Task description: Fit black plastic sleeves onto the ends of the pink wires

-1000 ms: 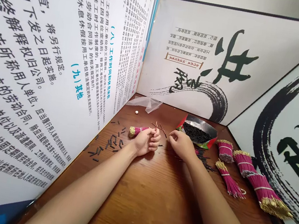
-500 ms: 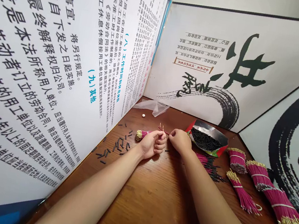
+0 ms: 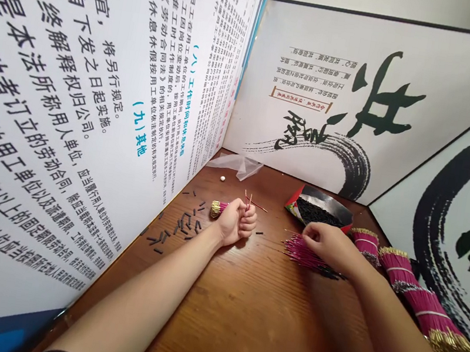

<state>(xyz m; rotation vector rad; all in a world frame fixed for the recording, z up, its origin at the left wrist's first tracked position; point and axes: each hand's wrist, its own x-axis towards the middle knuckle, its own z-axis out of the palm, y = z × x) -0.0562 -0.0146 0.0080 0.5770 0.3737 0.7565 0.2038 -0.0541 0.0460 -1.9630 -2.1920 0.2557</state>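
My left hand (image 3: 237,224) is closed, holding a few thin red wires (image 3: 249,201) whose metal-tipped ends poke out above the fingers; one points right. Behind its wrist lies a tied bundle of magenta wires (image 3: 216,209) with gold ends. My right hand (image 3: 326,242), fingers pinched together, is over a loose pile of magenta wires (image 3: 300,250) with black sleeves at their right ends. A thin wire seems to stick out leftward from its fingertips, above the pile. Just behind it stands an open box (image 3: 295,200) of short black tubes (image 3: 317,212).
Loose black tubes (image 3: 186,222) are scattered at left. More tied magenta wire bundles (image 3: 424,301) lie along the right side. A clear plastic bag (image 3: 240,166) and a small white bead (image 3: 222,178) are at the back. Printed panels (image 3: 310,93) wall in the wooden table (image 3: 235,313).
My right hand has moved right, away from my left hand, to the wire pile in front of the box. My left hand stays closed on its wires. The view has shifted slightly.
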